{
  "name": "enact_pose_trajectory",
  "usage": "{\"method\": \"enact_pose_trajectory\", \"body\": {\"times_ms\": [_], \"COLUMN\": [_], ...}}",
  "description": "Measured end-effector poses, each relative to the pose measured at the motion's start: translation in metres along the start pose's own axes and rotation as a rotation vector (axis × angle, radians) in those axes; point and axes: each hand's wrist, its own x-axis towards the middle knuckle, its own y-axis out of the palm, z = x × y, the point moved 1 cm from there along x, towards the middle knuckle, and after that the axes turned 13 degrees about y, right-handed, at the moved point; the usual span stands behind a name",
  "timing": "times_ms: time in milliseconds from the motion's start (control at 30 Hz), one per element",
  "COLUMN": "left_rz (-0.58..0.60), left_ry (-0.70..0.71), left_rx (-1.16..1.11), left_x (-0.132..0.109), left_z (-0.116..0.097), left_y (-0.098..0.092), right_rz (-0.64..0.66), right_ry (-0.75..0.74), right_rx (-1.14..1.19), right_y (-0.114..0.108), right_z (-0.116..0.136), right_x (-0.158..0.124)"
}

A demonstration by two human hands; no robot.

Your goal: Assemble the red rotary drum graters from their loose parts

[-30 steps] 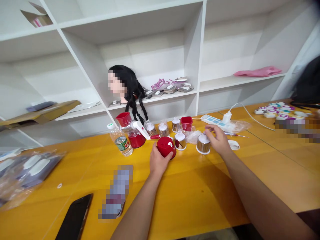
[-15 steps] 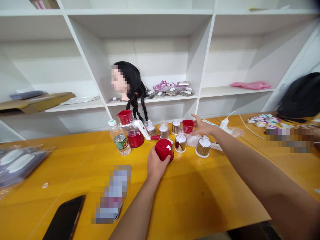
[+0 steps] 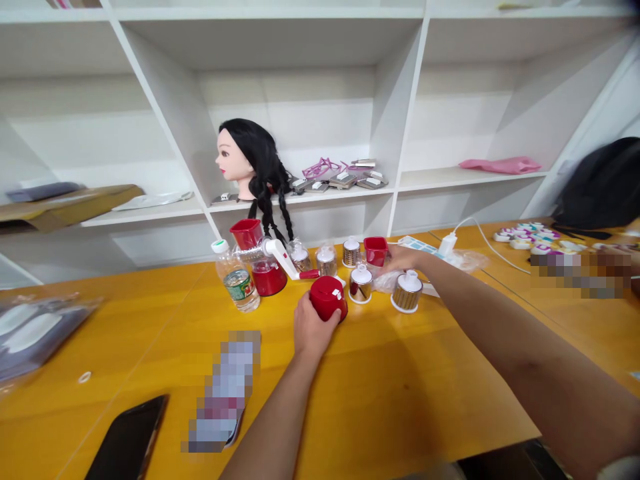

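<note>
Two bare hands are busy: the left hand (image 3: 313, 331) clenches its fingers round the body of a light, slick, rounded red plastic cup (image 3: 326, 297); the right hand (image 3: 407, 259) hangs open beside a square red plastic cup (image 3: 376, 250).

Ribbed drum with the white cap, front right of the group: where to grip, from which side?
Probably around the ribbed metal barrel, coming from the near side. It stands upright, and the straight barrel suits a wraparound hold, while the white cap tapers to a small knob. The right hand and a plastic bag sit behind it, with another capped drum to its left.
</note>
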Motion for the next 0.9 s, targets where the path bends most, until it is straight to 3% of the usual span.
{"method": "enact_pose_trajectory", "body": {"times_ms": [233, 433, 633, 767, 900], "left_rz": [-0.009, -0.004, -0.078, -0.212, -0.231], "left_ry": [0.0, -0.006, 0.03, 0.181, 0.365], "left_rx": [-0.013, -0.016, -0.017, -0.056, -0.221], "left_x": [0.001, 0.001, 0.0, -0.007, -0.021], "left_z": [-0.001, -0.003, -0.008, -0.024, -0.051], "left_y": [-0.001, -0.002, -0.003, -0.011, -0.032], "right_rz": [-0.039, -0.189, -0.292, -0.225, -0.156], "right_ry": [-0.037, -0.061, -0.133, -0.178, -0.202], "right_rx": [0.139, 0.235, 0.248, 0.254, 0.207], "right_y": [-0.001, -0.043, -0.076, -0.064, -0.02], "right_z": [0.004, 0.022, 0.062, 0.082, 0.083], "right_x": [-0.01, -0.023, -0.065, -0.1, -0.132]}}
